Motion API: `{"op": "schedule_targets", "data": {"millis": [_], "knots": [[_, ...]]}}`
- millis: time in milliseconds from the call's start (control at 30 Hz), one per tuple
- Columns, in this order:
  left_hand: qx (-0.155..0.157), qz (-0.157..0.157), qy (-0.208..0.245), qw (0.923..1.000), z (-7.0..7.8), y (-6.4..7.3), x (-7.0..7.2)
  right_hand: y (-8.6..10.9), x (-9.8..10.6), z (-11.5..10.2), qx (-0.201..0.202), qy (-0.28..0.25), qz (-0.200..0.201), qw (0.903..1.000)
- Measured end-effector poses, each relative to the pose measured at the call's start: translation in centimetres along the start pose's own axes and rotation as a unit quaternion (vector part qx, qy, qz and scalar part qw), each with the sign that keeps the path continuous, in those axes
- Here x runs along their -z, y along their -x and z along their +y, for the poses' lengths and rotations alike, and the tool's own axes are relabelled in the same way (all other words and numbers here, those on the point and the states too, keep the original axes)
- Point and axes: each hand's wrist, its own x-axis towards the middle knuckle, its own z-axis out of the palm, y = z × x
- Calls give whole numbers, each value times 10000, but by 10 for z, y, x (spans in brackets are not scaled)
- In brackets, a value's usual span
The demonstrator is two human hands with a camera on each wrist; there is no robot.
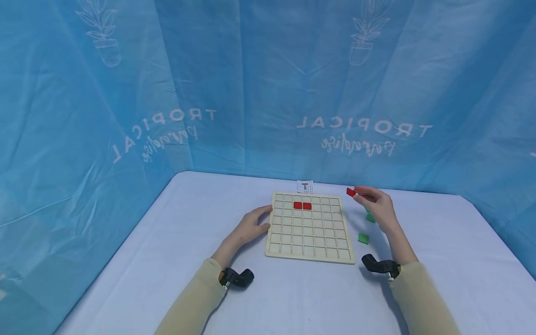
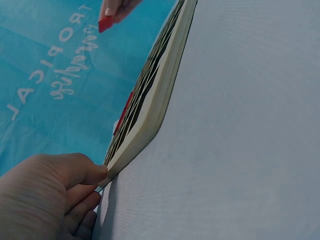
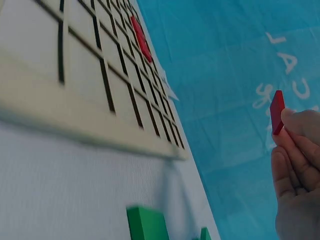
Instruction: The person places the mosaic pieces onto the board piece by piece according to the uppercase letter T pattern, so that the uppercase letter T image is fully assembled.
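Observation:
A cream grid board [image 1: 310, 259] lies on the table, with two red square tiles [image 1: 302, 205] side by side in cells of an upper row. My left hand [image 1: 250, 226] rests against the board's left edge, thumb and fingertips apart along it. Over the table just past the board's upper right corner, my right hand [image 1: 377, 204] pinches another red tile [image 3: 277, 112] between thumb and fingers. It is held up off the table and tilted. Several green tiles [image 1: 363, 238] lie to the right of the board, some partly hidden beneath my right hand.
A small printed card [image 1: 305, 186] with a grid pattern lies behind the board's far edge. White cloth [image 1: 268, 298] covers the table. Blue printed curtains [image 1: 268, 83] hang behind it and at the sides. Each wrist wears a black camera mount [image 1: 236, 278].

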Motion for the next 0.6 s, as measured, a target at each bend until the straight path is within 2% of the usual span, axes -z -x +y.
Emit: {"op": "schedule_targets", "data": {"millis": [133,267,600], "knots": [[-2,-9,1,10000,0,0,1,7,-13,-40,-14,-147,-265,9995],[43,28,19,10000,1,1,2,10,-26,-64,26,-297,-485,9984],[30,3,-15,10000,2,1,0,6,-50,-69,52,-518,-701,9962]]}}
